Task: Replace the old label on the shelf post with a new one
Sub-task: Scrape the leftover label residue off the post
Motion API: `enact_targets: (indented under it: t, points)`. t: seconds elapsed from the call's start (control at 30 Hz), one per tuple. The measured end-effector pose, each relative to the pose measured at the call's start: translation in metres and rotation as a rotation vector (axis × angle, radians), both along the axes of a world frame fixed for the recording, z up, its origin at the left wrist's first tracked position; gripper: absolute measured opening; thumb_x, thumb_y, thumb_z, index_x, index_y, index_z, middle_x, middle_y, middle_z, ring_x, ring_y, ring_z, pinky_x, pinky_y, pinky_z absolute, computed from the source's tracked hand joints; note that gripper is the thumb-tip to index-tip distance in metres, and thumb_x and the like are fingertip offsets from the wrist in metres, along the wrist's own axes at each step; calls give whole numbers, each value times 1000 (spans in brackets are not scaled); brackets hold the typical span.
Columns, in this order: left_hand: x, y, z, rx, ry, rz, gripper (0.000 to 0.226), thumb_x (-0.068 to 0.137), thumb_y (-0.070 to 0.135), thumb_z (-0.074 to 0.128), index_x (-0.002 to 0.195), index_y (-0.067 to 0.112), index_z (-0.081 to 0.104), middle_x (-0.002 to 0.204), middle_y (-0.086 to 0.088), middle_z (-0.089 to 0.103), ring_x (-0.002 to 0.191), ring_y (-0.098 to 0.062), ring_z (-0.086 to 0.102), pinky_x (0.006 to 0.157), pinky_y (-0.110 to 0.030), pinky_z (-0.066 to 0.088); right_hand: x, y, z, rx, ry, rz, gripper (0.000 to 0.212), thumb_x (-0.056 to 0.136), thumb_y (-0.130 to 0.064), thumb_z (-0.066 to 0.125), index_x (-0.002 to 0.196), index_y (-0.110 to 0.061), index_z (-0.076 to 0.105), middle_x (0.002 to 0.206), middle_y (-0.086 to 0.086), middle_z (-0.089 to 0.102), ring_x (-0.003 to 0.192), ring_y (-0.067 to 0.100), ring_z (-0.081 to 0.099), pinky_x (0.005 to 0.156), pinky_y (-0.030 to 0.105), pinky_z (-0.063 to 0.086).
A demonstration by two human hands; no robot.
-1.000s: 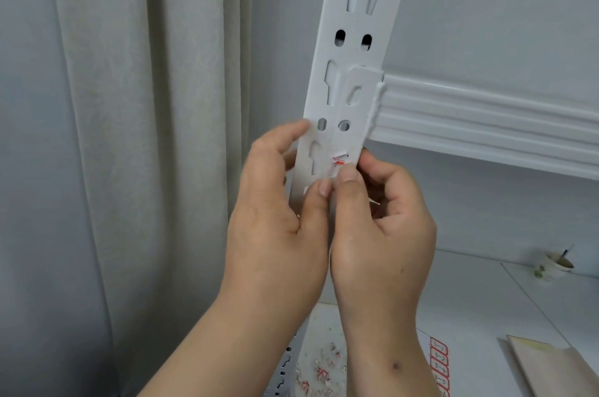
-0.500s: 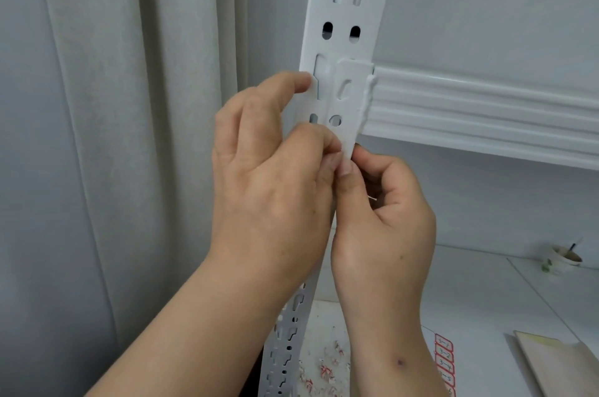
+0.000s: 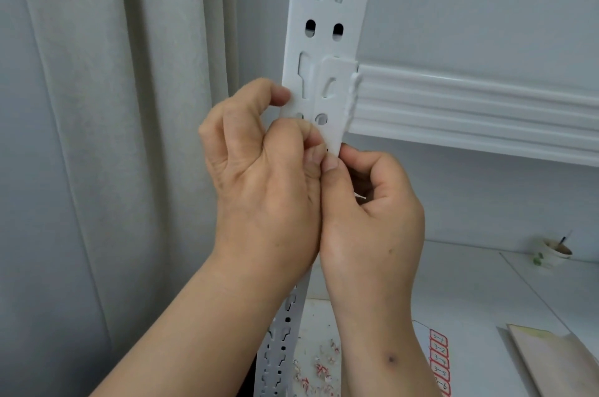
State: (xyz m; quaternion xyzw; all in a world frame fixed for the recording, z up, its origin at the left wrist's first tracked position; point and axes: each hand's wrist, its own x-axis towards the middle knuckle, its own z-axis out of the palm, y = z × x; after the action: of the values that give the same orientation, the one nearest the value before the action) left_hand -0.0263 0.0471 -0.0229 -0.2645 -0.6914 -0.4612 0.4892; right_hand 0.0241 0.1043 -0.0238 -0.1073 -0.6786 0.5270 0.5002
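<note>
While two hands (image 3: 321,189) pinch at one shelf post (image 3: 327,40).

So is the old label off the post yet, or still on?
Cannot tell: both the left hand and right hand cover that spot on the shelf post. Torn scraps lie below.

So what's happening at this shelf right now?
A person has both hands up against the white shelf post, just below where the shelf beam hooks in. The left hand and right hand meet thumb to thumb on the post's face, fingers curled, apparently picking at the old label, which the hands hide. Scraps of torn label and a sheet of numbered red-bordered labels lie on the surface below.
</note>
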Motion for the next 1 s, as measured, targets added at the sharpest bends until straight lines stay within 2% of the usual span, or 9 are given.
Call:
enact_targets:
  t: [0.2,0.3,0.4,0.53,0.67,0.8,0.83,0.9,1.0]
  points:
    - [0,6,-2,45,2,-4,8,88,10,61,81,12,62,124,5,33,113,-12,28,100,-34,33,0,0,1,-54,-9,30,1,87,-28,66,87,-27,66,90,-10,70,87,5,66,75,22,53]
    - [-1,6,-4,57,-8,-1,8,89,9,60,81,11,62,122,5,34,109,-6,26,100,-25,28,0,0,1,-48,-6,27,2,87,-28,66,88,-27,66,90,-11,70,86,3,66,75,20,53]
    - [0,7,-7,67,-51,-17,6,89,10,60,83,11,61,121,6,33,107,1,19,100,-15,22,0,0,1,-34,-14,24,2,88,-28,65,90,-27,66,91,-11,69,87,2,66,78,24,54]
    - [4,7,-8,82,-125,-45,5,90,13,57,85,14,60,121,8,32,103,0,21,99,-15,25,1,1,1,-33,-19,34,3,88,-29,66,90,-28,66,91,-10,70,88,4,66,80,32,55]
    - [7,5,-5,98,-155,-59,7,90,13,52,85,18,54,120,6,33,107,-6,27,99,-9,22,0,2,1,-27,-12,44,2,87,-27,66,89,-27,67,90,-10,70,87,4,66,80,29,54]
    - [-2,-10,-4,172,-221,-58,9,93,15,46,88,21,48,117,4,35,117,-23,42,104,-31,36,-1,3,1,-22,-9,54,2,88,-27,66,89,-29,66,90,-12,69,86,2,64,76,15,49]
    - [-3,-15,-4,187,-243,-67,9,94,16,45,88,22,48,114,8,36,118,-23,45,104,-26,36,0,3,0,-22,-7,55,3,88,-27,65,89,-29,65,90,-12,68,86,1,64,75,13,48]
    - [1,-22,-5,193,-245,-99,10,96,17,44,89,22,49,106,17,37,115,-10,44,96,-5,29,0,3,-1,-25,-3,61,4,88,-27,65,90,-30,65,91,-12,68,87,1,63,74,9,47]
    - [10,-23,-6,152,-217,-143,17,97,17,45,87,30,48,104,23,37,110,3,41,92,0,27,0,3,-1,-29,3,67,4,88,-27,65,90,-30,64,92,-12,68,88,1,63,73,10,46]
